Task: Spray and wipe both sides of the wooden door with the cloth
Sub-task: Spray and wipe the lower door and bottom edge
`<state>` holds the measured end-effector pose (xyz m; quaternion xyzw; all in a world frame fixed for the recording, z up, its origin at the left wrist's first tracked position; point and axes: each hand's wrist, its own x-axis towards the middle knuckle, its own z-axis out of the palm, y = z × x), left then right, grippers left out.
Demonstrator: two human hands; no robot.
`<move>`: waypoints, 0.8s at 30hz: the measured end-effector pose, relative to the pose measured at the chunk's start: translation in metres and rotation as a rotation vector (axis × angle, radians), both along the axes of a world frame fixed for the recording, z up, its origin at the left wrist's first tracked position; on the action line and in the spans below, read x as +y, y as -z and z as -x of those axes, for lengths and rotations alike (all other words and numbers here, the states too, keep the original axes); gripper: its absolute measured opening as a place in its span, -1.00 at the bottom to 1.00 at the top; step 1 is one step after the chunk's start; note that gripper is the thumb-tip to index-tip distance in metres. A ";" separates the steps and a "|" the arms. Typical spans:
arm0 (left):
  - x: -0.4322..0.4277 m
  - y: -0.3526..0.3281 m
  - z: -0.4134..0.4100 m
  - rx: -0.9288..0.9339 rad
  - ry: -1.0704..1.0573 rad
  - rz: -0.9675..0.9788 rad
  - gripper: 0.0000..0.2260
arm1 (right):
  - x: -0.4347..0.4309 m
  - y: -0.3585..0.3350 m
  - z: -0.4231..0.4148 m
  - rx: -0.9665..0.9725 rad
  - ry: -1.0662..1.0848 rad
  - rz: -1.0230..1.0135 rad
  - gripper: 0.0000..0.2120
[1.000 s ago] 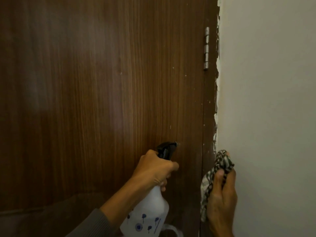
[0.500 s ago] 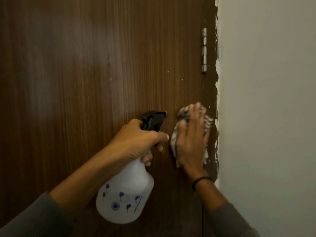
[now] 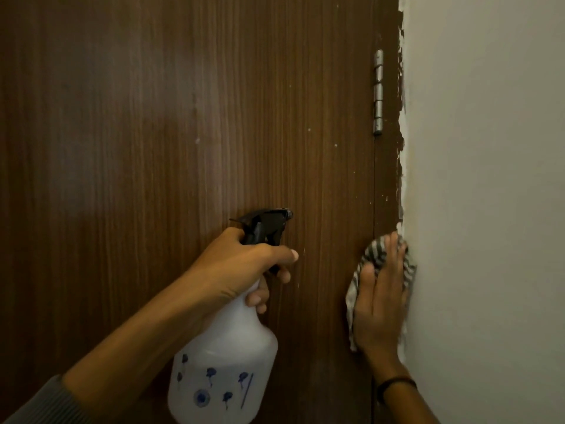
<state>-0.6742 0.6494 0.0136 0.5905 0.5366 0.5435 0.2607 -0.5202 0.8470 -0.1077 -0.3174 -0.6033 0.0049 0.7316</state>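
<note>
1. Lower middle: the white spray bottle [image 3: 226, 362] is gripped round its neck by the left hand [image 3: 241, 264].
2. Lower right: the striped cloth [image 3: 374, 252] is pressed flat by the right hand [image 3: 380, 304], fingers straight, against the right edge of the wooden door [image 3: 137, 133].
3. The left and middle of the frame are filled by that door.
4. Upper right: a metal hinge [image 3: 378, 93] is fixed beside the pale wall [image 3: 489, 179].

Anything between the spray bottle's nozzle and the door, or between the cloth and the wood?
Nothing visible. The left hand holds the spray bottle, nozzle toward bare door. The right hand presses the cloth flat on the wood beside the wall.
</note>
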 end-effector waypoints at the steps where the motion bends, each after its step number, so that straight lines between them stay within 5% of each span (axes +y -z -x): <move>1: -0.001 0.000 0.000 -0.002 0.007 -0.001 -0.79 | -0.001 0.021 -0.001 -0.009 0.012 0.021 -0.45; 9: -0.008 -0.002 -0.003 -0.012 0.035 0.025 -0.86 | -0.040 0.027 0.036 0.250 -0.046 0.245 -0.43; 17: -0.008 -0.002 -0.002 0.009 0.014 0.028 -0.84 | -0.077 0.055 0.058 -0.393 -0.046 -0.154 -0.37; 24: -0.006 0.001 0.001 0.016 0.033 0.019 -0.84 | -0.033 0.069 0.015 0.071 -0.116 0.125 -0.48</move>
